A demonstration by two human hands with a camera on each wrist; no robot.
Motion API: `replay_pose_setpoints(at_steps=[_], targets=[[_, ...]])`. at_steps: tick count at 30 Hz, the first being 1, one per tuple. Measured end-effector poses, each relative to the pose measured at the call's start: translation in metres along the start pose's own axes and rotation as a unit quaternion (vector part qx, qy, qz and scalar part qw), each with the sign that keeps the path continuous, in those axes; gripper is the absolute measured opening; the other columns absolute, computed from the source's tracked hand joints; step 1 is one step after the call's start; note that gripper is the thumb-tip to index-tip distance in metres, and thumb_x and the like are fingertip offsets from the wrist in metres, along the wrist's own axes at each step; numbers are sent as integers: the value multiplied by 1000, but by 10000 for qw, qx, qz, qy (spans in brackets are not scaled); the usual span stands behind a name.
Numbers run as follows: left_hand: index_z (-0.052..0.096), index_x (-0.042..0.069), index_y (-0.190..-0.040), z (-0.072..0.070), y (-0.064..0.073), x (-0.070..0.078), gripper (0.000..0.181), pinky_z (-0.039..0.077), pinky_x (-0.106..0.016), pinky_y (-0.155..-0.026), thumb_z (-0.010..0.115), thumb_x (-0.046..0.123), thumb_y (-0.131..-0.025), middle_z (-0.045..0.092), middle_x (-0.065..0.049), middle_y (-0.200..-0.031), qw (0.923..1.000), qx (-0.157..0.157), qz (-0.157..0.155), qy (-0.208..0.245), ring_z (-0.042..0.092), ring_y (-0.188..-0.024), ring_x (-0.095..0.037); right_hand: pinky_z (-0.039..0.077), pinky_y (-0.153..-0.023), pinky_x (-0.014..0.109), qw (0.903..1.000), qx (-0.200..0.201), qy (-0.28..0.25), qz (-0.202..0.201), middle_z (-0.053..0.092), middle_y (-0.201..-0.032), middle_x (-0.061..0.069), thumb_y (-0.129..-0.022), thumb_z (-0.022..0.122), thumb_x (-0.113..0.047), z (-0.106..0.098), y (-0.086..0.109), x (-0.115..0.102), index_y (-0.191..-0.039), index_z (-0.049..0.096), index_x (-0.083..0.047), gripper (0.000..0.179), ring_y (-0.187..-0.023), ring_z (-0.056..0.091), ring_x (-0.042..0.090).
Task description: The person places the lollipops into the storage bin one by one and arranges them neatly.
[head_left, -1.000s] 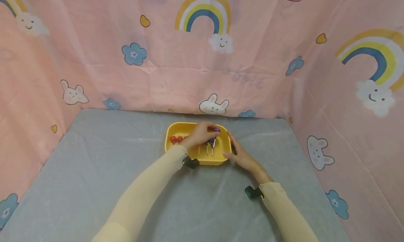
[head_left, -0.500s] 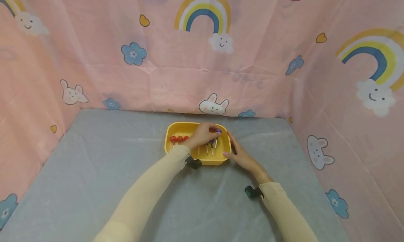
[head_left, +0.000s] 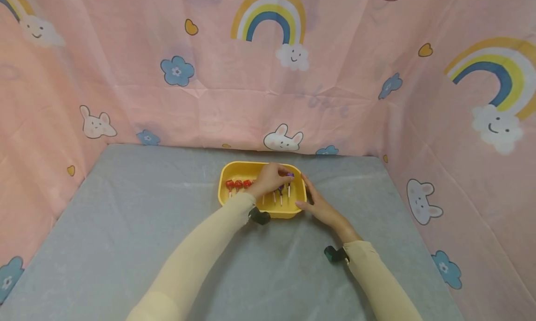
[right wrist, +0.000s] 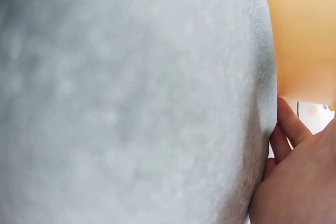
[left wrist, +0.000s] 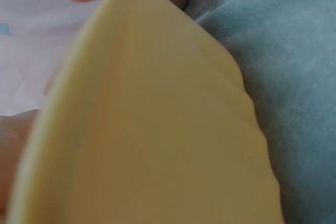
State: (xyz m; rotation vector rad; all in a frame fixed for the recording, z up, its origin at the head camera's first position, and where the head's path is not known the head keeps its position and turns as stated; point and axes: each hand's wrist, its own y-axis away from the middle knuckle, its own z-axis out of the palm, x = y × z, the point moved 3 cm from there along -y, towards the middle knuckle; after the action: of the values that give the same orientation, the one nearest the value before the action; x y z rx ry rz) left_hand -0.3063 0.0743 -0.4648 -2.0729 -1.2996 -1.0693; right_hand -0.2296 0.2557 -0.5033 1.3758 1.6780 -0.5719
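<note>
A yellow plastic tray stands on the table with a row of lollipops in it. Red-wrapped lollipops lie at its left, purple-wrapped ones toward the right. My left hand reaches over the tray, hiding the middle of the row, and pinches a purple lollipop by its wrapped head, the white stick pointing toward me. At the tray's right end, my right hand holds the rim, thumb over it and fingers along the outer wall. In the left wrist view the tray wall covers most of the scene.
A grey cloth covers the table. Pink printed curtains stand behind the tray and on both sides. Dark wrist cameras sit on both wrists, the left one close to the tray's front wall.
My left hand has shifted slightly right with the purple lollipop, whose stick has swung from slanted to nearly straight. More of the red lollipops shows. The right hand stays at the rim.
</note>
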Motion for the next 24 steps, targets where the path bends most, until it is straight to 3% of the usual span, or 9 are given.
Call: replay_pose_setpoints(at_steps=[3,8,16,24], targets=[[74,11,-114,2,-1,-1,30,58,-27,-80,70,31,-93,75,-5,-105,10000,22,-4,18,66,-80,-15,13,-120,69,10000,-4,-24,43,7,-168,10,-97,61,-39,0,0,-1,-157,-4,-42,89,-154,13,37],[75,13,-112,5,-2,-2,28,56,-29,-88,70,32,-92,75,-3,-107,9999,113,-4,-62,63,-88,-13,14,-120,70,10000,0,-55,54,7,-168,10,-96,61,-42,0,-1,0,-157,-4,-43,89,-154,13,38],[76,15,-110,11,2,-5,25,55,-21,-71,70,32,-92,75,0,-102,9998,66,-159,-34,60,-81,-14,15,-120,68,10000,-26,-33,-82,10,-168,12,-98,60,-38,1,-2,-1,-158,-3,-39,87,-154,15,38],[76,13,-110,14,3,-3,25,58,-22,-76,70,30,-92,76,-2,-102,9999,78,-81,-28,62,-82,-13,13,-121,68,9999,22,-78,-76,9,-168,11,-98,60,-34,0,-2,3,-157,-1,-41,85,-154,13,38]])
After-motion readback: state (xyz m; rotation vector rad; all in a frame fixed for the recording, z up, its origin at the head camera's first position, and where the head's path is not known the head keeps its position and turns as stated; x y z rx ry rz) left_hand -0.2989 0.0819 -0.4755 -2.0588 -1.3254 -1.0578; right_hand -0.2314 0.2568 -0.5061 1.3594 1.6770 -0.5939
